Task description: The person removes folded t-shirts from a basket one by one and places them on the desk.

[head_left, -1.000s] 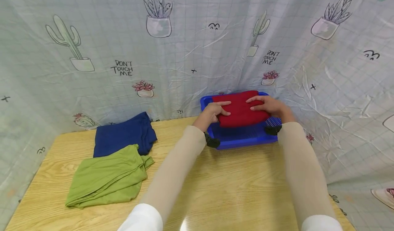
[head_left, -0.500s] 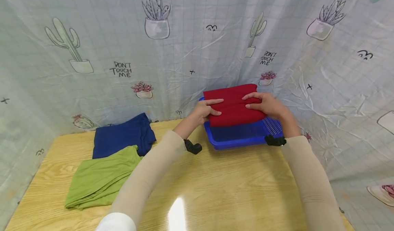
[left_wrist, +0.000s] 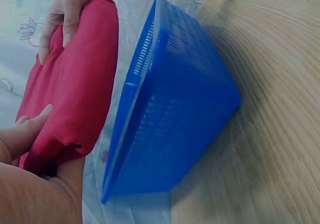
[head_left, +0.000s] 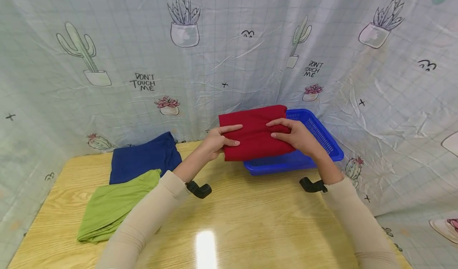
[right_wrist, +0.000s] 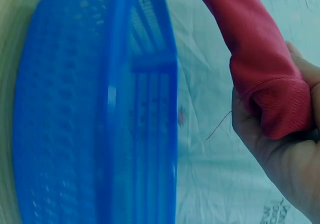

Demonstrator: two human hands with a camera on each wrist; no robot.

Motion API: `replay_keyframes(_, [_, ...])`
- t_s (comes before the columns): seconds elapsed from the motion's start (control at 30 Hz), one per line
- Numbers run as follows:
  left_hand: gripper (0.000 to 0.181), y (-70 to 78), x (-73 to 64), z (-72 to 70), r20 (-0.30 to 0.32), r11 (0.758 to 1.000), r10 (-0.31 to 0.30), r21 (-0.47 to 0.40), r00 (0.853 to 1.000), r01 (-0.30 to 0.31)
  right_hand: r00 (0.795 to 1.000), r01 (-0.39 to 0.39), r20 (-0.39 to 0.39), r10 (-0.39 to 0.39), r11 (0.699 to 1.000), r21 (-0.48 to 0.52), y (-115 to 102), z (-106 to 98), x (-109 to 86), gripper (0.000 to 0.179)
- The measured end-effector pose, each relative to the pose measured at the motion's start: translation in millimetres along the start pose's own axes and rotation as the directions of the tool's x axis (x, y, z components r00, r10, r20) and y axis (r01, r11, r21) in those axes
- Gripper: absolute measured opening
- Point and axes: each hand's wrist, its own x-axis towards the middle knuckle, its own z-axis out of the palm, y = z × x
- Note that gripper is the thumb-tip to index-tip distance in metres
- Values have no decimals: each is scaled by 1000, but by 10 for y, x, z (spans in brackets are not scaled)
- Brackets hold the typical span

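Both hands hold a folded red cloth [head_left: 254, 127] between them, raised above the rim of a blue plastic basket [head_left: 286, 163]. My left hand [head_left: 216, 141] grips its left end, thumb and a finger on top and the other fingers underneath, as the left wrist view shows. At the opposite end my right hand [head_left: 298, 137] pinches the cloth the same way; in the right wrist view the fingers curl beneath the folded end [right_wrist: 285, 104]. Seen from the head, the cloth overlaps the basket's left side.
A folded navy cloth [head_left: 137, 159] and a folded green cloth [head_left: 111, 205] lie at the left of the wooden table [head_left: 243, 225], the green one partly over the navy. A cactus-print curtain [head_left: 214, 62] hangs close behind the basket.
The red cloth has risen out of the basket and shifted left, held by both hands throughout. More of the basket's right side now shows.
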Motion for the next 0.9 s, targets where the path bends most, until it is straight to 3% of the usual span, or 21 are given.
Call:
replay_keyframes(0.2, [60,-49,-184,-143,-6,999,45,22,999,-45,1000,-10,-12,10,999,37,-72,234,-77,49])
replay_keyframes(0.4, [60,-69,-362,-296,-15,993,99,60,995,-98,999,32,-37,-29,995,92,-147,459,-94,53])
replay_keyframes(0.7, [60,-105,-586,-481,-60,998,66,24,996,-65,998,60,-36,-54,980,189,-243,759,-75,53])
replay_keyframes(0.9, [60,-136,-724,-559,-79,996,77,59,994,-73,996,89,-40,-82,967,238,-292,935,-87,53])
